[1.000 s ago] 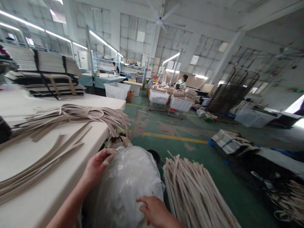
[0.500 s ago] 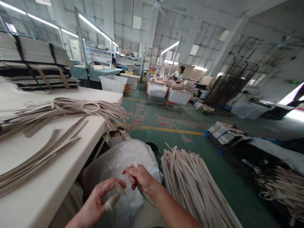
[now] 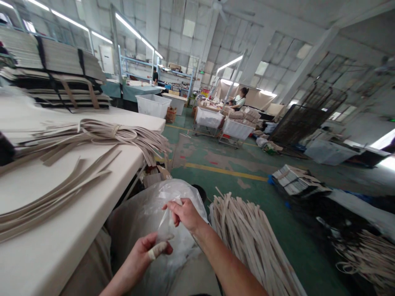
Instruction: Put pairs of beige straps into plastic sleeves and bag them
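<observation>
My right hand (image 3: 184, 213) is closed in a pinch on a pale, thin strip (image 3: 166, 224) whose tip shows above the fingers. The strip slants down, blurred, to my left hand (image 3: 148, 251); its exact material is hard to make out. My left thumb is wrapped in light tape and presses toward curled fingers at the strip's lower end. Both hands are over a large translucent plastic bag (image 3: 135, 213). Just right of my right forearm, many beige fabric strips (image 3: 249, 230) fill a long pale bin.
On the left, a cream-topped table (image 3: 101, 205) carries a tied bundle of beige strips (image 3: 108, 133), loose strips (image 3: 70, 189) and a strapped stack (image 3: 55, 74). Dark goods and more strips (image 3: 367, 255) lie at right. White bins (image 3: 210, 118) and a person (image 3: 239, 100) are farther off.
My left hand has come in from open fingers to a pinch, lower down. A pale strip now spans between both hands. The view has shifted slightly left.
</observation>
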Tool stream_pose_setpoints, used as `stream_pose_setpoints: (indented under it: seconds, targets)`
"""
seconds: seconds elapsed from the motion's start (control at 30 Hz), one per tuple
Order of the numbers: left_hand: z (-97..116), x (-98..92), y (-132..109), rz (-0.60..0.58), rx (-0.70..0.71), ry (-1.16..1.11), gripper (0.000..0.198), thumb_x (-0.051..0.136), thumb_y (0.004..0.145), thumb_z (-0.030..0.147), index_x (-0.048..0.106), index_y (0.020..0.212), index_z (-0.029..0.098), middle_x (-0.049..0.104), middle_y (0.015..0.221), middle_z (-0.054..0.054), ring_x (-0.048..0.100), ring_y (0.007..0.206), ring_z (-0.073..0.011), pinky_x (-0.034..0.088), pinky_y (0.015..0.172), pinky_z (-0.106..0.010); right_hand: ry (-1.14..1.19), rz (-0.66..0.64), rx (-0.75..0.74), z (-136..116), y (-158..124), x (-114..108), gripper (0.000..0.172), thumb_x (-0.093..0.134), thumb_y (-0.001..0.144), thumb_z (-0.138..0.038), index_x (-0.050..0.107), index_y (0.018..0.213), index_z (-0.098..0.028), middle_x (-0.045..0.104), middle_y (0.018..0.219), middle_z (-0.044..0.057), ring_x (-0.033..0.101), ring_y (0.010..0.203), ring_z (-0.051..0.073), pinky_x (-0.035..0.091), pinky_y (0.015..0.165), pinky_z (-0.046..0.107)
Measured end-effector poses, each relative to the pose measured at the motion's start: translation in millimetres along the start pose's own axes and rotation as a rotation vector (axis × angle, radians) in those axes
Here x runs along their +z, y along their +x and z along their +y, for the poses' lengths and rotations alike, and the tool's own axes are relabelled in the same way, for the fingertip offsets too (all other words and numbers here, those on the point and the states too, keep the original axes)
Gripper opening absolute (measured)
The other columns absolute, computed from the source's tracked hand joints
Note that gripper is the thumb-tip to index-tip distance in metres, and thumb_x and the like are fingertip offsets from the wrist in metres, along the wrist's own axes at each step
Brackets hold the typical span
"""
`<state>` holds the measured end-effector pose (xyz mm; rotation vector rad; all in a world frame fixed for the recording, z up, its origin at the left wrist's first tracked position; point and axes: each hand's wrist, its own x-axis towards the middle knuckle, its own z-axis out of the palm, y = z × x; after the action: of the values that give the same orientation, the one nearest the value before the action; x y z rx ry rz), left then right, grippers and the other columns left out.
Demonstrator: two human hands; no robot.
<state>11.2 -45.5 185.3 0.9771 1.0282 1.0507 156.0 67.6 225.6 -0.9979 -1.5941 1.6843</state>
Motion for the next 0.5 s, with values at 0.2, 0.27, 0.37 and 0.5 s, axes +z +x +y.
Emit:
stream_pose_setpoints:
  seconds: [0.2, 0.27, 0.37, 0.5]
  targets:
    - [-14.7, 2.3, -9.5, 0.067, -0.015, -0.004, 0.037, 0.057, 0.085, 0.053, 0.069, 0.076, 0.019, 0.064, 0.073, -0.002, 0.05, 0.07, -0.0169, 0.037, 0.069, -0.026, 0.007, 0.128, 0.046, 3.7, 24.0, -23.8, 0.054, 0.062, 0.074, -0.061, 0.072, 0.087, -0.01, 0.047, 0.041, -0.006, 0.038, 0.033, 0.006, 0.034, 0.035, 0.019]
    - [-17.1, 2.1, -10.5, 0.049, -0.021, 0.002, 0.038, 0.056, 0.086, 0.053, 0.068, 0.077, 0.019, 0.064, 0.074, -0.002, 0.051, 0.071, -0.0171, 0.038, 0.07, -0.026, -0.003, 0.139, 0.05, 3.2, 28.4, -26.8, 0.053, 0.062, 0.073, -0.061, 0.072, 0.086, -0.01, 0.047, 0.042, -0.006, 0.038, 0.034, 0.006, 0.035, 0.036, 0.019]
    - [-19.7, 0.5, -7.7, -0.008, -0.03, 0.033, 0.038, 0.056, 0.086, 0.053, 0.069, 0.077, 0.018, 0.067, 0.077, -0.004, 0.055, 0.075, -0.0187, 0.039, 0.074, -0.027, -0.024, 0.13, 0.044, 0.5, 32.1, -23.8, 0.051, 0.061, 0.074, -0.06, 0.071, 0.084, -0.011, 0.048, 0.043, -0.006, 0.039, 0.034, 0.007, 0.035, 0.036, 0.019]
    - [-30.4, -2.8, -1.8, -0.063, -0.096, 0.157, 0.033, 0.063, 0.081, 0.047, 0.074, 0.07, 0.018, 0.071, 0.071, -0.005, 0.059, 0.071, -0.0204, 0.042, 0.072, -0.028, -0.053, 0.089, 0.037, -4.7, 37.5, -12.8, 0.046, 0.06, 0.077, -0.055, 0.071, 0.083, -0.011, 0.049, 0.043, -0.006, 0.041, 0.035, 0.007, 0.035, 0.037, 0.02]
